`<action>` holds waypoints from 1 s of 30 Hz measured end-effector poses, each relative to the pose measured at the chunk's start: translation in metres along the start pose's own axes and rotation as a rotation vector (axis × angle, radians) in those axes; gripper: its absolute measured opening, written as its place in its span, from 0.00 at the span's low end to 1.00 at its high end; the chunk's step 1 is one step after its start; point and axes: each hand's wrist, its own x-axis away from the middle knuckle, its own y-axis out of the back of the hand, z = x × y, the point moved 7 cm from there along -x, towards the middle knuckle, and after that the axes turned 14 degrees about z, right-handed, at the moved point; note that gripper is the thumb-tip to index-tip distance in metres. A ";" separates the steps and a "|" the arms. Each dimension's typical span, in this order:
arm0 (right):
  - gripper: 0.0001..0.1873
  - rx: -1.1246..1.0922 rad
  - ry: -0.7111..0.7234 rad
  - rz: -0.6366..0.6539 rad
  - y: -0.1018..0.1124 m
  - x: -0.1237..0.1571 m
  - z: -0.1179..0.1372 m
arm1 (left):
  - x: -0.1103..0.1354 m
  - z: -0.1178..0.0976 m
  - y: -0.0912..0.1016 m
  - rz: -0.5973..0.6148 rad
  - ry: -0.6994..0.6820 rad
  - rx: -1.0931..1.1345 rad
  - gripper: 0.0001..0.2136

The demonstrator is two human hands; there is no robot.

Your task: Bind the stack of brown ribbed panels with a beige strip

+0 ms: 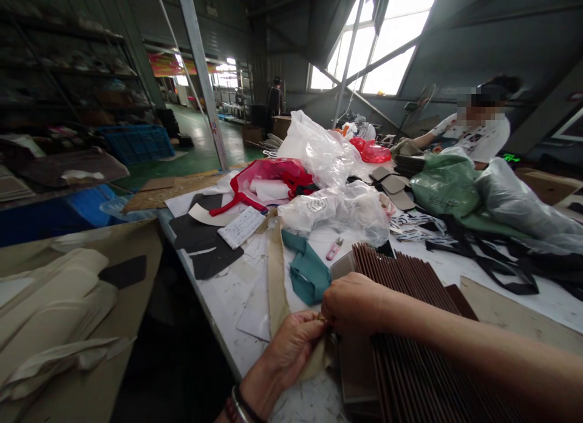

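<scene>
My left hand [291, 345] and my right hand [350, 303] meet at the near edge of the white table [228, 301], both with fingers closed in a pinch. Between them runs a long beige strip [276, 271] that stretches away across the table; my left hand grips its near end. What my right fingers pinch is hidden behind the hand. Just right of my hands lies a fanned row of brown flat pieces [401, 289], under my right forearm. A folded teal piece [308, 272] lies just beyond my hands.
Pink snips [334, 248], a written paper slip [241, 227], black cut pieces [204, 244], clear plastic bags [339, 207], a red bag [268, 180] and a green bag [446, 186] crowd the table. Another person [478, 131] works at the far right. Beige pieces [54, 314] lie at left.
</scene>
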 end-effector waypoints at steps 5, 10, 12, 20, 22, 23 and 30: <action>0.10 -0.025 -0.044 -0.006 -0.004 -0.008 -0.006 | -0.002 0.002 0.007 -0.087 0.008 -0.059 0.19; 0.17 -0.032 -0.029 0.049 -0.008 -0.014 -0.006 | -0.002 0.001 0.003 -0.078 -0.028 -0.192 0.18; 0.17 -0.035 -0.019 0.079 -0.007 -0.013 -0.004 | -0.002 0.000 0.001 -0.077 -0.049 -0.248 0.15; 0.12 -0.028 -0.049 0.133 -0.002 -0.008 -0.002 | 0.002 -0.007 0.003 -0.296 -0.264 -0.817 0.07; 0.13 -0.029 -0.044 0.146 -0.003 -0.009 -0.002 | 0.007 -0.013 -0.005 -0.310 -0.384 -1.014 0.09; 0.13 -0.030 -0.041 0.151 -0.003 -0.010 -0.002 | 0.010 -0.015 -0.009 -0.310 -0.441 -1.084 0.10; 0.14 -0.036 -0.045 0.170 -0.001 -0.005 -0.001 | 0.017 -0.014 -0.023 -0.268 -0.555 -1.370 0.14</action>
